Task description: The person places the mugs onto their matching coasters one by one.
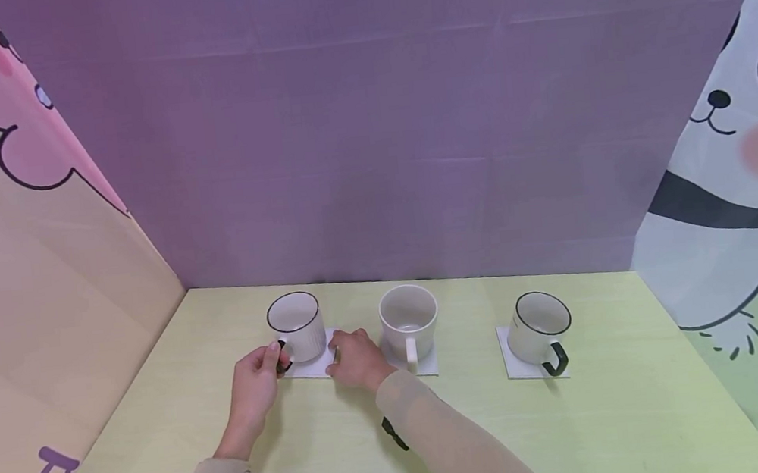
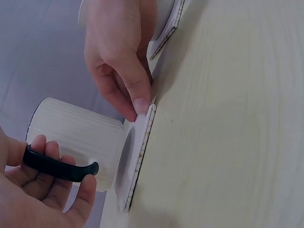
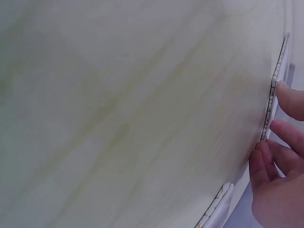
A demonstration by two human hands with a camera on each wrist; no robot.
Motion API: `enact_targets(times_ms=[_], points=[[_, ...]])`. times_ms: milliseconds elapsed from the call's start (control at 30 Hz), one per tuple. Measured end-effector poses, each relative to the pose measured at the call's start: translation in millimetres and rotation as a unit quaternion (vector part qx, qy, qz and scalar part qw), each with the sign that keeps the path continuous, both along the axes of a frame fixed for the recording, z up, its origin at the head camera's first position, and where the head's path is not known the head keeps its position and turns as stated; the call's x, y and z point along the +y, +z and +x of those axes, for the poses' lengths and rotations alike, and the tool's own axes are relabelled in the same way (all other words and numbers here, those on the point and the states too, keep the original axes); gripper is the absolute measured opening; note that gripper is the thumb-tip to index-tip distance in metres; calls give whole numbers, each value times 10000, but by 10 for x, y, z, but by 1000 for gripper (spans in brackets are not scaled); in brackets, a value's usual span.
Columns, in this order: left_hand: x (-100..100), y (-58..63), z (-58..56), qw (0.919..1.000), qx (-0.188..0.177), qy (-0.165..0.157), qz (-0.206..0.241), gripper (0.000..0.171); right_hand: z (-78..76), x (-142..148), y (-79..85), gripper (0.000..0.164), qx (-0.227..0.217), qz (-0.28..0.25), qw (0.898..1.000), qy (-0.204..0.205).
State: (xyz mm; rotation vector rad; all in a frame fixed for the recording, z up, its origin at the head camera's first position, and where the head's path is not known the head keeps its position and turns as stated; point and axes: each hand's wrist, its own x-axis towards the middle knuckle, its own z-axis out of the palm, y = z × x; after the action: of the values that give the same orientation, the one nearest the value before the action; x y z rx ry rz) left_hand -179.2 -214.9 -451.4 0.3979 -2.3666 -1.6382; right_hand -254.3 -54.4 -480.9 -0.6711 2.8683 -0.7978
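A white ribbed mug with a dark rim stands on the leftmost white square coaster. My left hand holds its black handle, with fingers curled round it in the left wrist view. From the other side, my right hand pinches the right edge of that coaster between thumb and fingers. In the left wrist view the right thumb sits at the coaster's near corner. The right wrist view shows the right hand's fingertips along a thin coaster edge.
Just right of my right hand, a plain white mug stands on a second coaster. Farther right, a black-rimmed white mug with a black handle sits on a third coaster. A purple backdrop rises behind the pale table.
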Motion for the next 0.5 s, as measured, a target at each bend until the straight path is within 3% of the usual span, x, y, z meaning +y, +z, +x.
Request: enact_targets(times_ms=[500], points=[[-6,-74,-6,9999,-56,32,82,39,16,6,18,38,98,-62,9999,30]])
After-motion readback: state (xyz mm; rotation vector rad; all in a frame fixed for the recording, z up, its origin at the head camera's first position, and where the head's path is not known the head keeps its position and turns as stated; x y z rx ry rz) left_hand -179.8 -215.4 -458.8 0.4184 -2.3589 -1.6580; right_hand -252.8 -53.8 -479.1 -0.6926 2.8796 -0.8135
